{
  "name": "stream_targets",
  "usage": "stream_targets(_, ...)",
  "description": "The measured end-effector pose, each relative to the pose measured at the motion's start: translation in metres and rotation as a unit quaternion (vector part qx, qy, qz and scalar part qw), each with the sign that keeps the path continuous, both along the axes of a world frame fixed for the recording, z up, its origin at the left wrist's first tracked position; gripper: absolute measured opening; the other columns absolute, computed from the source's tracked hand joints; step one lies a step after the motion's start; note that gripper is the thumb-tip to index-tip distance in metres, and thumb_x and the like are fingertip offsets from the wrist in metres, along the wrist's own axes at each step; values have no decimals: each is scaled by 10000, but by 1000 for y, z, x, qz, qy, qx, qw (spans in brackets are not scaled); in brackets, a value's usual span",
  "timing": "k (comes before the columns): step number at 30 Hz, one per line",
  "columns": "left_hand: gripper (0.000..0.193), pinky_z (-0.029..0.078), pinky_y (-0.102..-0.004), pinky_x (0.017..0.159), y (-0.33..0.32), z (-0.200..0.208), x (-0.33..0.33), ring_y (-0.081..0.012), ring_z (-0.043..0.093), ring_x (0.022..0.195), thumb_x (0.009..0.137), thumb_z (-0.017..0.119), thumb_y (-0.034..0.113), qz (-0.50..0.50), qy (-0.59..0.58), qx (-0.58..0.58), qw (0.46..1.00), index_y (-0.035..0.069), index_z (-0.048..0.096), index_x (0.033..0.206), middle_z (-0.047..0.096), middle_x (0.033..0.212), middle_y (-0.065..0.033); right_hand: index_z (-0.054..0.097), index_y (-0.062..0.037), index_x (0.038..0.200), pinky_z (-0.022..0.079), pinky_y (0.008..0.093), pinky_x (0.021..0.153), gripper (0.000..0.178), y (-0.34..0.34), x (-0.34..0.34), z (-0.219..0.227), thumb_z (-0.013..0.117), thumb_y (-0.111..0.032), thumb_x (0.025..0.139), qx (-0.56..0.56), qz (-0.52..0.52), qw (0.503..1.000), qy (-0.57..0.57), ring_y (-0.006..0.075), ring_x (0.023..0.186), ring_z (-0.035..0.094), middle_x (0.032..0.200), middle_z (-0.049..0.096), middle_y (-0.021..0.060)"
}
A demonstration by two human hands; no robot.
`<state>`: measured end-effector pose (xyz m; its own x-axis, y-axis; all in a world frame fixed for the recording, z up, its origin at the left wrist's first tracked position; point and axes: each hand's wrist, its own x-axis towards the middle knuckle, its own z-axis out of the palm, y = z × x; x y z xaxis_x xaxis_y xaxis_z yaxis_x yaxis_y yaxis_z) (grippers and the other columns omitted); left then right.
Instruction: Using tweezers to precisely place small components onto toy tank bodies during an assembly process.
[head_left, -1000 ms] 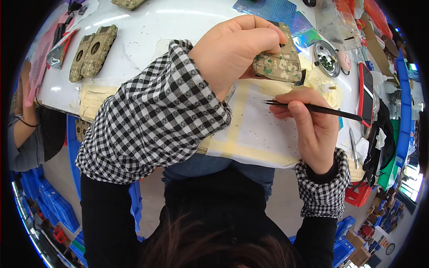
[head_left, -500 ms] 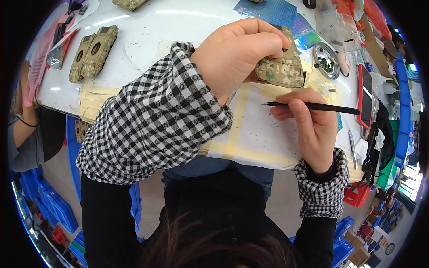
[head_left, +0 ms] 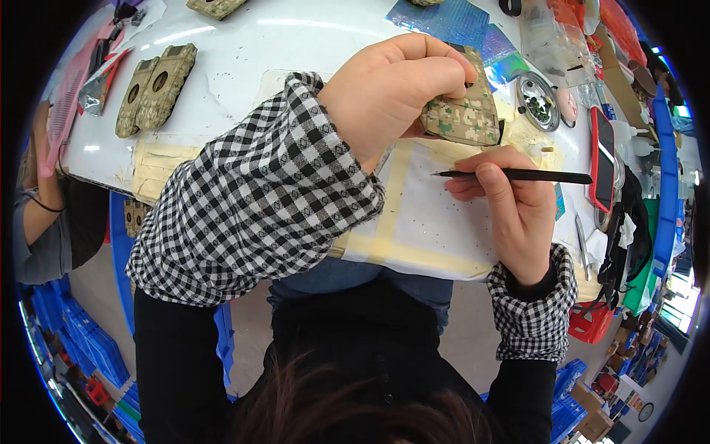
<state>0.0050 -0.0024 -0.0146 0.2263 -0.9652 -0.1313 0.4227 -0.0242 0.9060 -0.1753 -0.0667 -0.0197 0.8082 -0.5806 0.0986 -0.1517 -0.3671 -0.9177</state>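
Note:
My left hand [head_left: 399, 89] is closed around a camouflage-patterned case [head_left: 467, 118], tilted up above the worktop. Its fingers beyond the thumb are hidden behind the hand. My right hand [head_left: 510, 196] holds slim black tweezers [head_left: 543, 176] between thumb and fingers, their fine tips pointing left. The tips hover over or near a white paper sheet [head_left: 421, 214] scattered with tiny dark specks; whether they grip anything is too small to tell. A round metal dish [head_left: 526, 83] of small dark green bits stands beyond my right hand.
Two camouflage cases [head_left: 151, 89] lie at the left of the white table [head_left: 229, 59]. At the right rest a red-edged phone [head_left: 603, 159] and another metal pair of tweezers [head_left: 582, 244]. Shiny blue film [head_left: 444, 22] lies at the back. Another person's arm [head_left: 44, 200] shows at far left.
The case in my left hand has shifted and tilted slightly. My right hand and the black tweezers have moved only a touch to the left.

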Motion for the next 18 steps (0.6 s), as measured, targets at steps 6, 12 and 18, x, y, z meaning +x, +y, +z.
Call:
stream_targets(6,161,478,-267,785,1,0,0,-109,600,860,848,518,142,1,-2,3,1000,72,565,984,606,936,-20,602,50,868,505,209,630,192,3,1,-1,523,-117,921,36,-29,999,-23,104,684,622,749,618,62)
stream_targets(12,161,484,-266,778,1,-1,1,-110,607,854,850,516,142,0,-5,2,1000,71,562,987,612,934,-23,601,55,872,506,207,631,191,3,1,-3,525,-114,919,28,-40,998,-48,110,701,630,765,613,66)
stream_targets(18,163,488,-264,782,0,0,1,-111,611,852,849,513,136,-2,-5,3,1000,68,561,989,615,932,-27,602,52,866,508,210,630,196,3,1,-2,532,-124,916,22,-34,999,-28,109,700,631,759,619,64)
